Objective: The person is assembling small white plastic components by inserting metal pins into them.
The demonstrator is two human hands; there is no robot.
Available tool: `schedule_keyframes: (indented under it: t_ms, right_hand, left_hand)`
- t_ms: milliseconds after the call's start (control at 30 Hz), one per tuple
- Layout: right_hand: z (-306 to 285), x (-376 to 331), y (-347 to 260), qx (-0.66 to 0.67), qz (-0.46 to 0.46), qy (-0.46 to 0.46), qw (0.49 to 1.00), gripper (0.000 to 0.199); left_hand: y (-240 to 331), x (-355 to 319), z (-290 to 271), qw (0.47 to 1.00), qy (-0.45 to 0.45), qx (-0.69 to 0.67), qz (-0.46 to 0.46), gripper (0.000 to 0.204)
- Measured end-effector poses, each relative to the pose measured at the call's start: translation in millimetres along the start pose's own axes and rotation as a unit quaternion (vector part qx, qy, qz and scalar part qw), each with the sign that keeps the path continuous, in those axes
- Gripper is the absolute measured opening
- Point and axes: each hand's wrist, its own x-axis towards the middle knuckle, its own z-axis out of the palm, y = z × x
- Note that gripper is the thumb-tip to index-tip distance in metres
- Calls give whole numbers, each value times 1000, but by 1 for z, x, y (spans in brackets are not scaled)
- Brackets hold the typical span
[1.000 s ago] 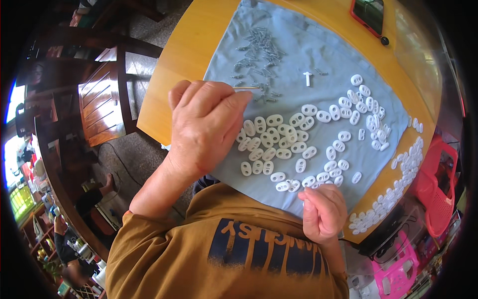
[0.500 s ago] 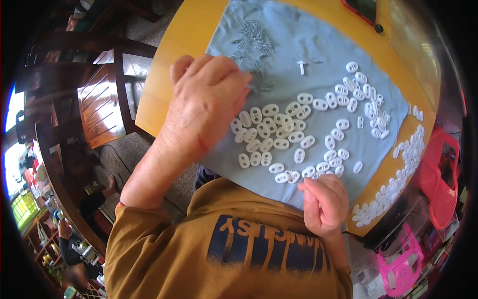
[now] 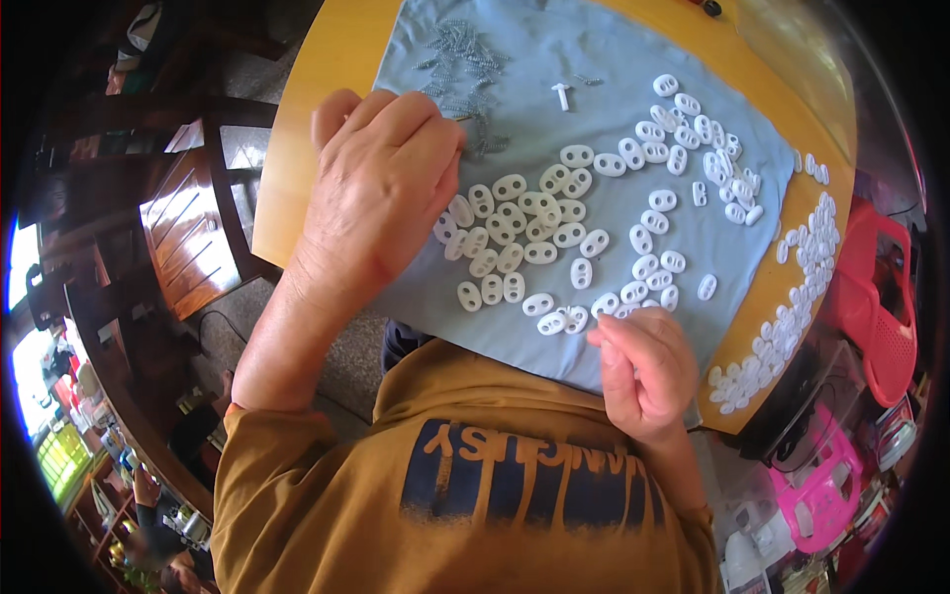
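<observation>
My left hand [image 3: 381, 188] is over the left part of the light blue cloth [image 3: 554, 45], beside a pile of small grey metal springs [image 3: 457, 64]. Its fingers are curled inward, and the back of the hand hides whatever they pinch. At the cloth's near edge, my right hand [image 3: 648, 371] has thumb and forefinger pressed together; I cannot make out anything between them. White oval two-holed pieces [image 3: 539, 252] lie between the hands, with a few just beyond the right fingertips. A white T-shaped piece [image 3: 562, 96] lies near the springs.
The cloth covers part of a yellow table [image 3: 297, 158]. More small white pieces [image 3: 782, 322] are heaped along its right side. A red plastic chair [image 3: 876, 287] and a pink stool [image 3: 821, 485] stand to the right, a dark wooden chair [image 3: 193, 218] to the left.
The whole view has shifted, so the table appears further up and left. My left fingers are curled more tightly beside the springs. My right hand stays pinched at about the same place.
</observation>
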Motion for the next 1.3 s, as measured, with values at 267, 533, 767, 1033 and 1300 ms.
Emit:
schedule_keyframes:
  t_ms: [267, 533, 767, 1033, 1300]
  right_hand:
    - [-1, 1, -4, -10, -4, 12, 1000, 27]
    - [-1, 1, -8, -32, -40, 38, 998, 27]
    - [4, 27, -37, 67, 103, 5, 992, 25]
    - [12, 29, -47, 310, 260, -22, 914, 19]
    - [-4, 23, -46, 466, 414, 35, 781, 10]
  left_hand:
    - [-9, 7, -1, 998, -33, 15, 58, 8]
    - [-9, -3, -10, 1000, 20, -12, 15, 12]
    - [22, -17, -34, 961, 7, -273, -44, 15]
    - [54, -23, -27, 963, 68, -255, 60, 25]
    - [72, -26, -14, 956, 104, -254, 108, 34]
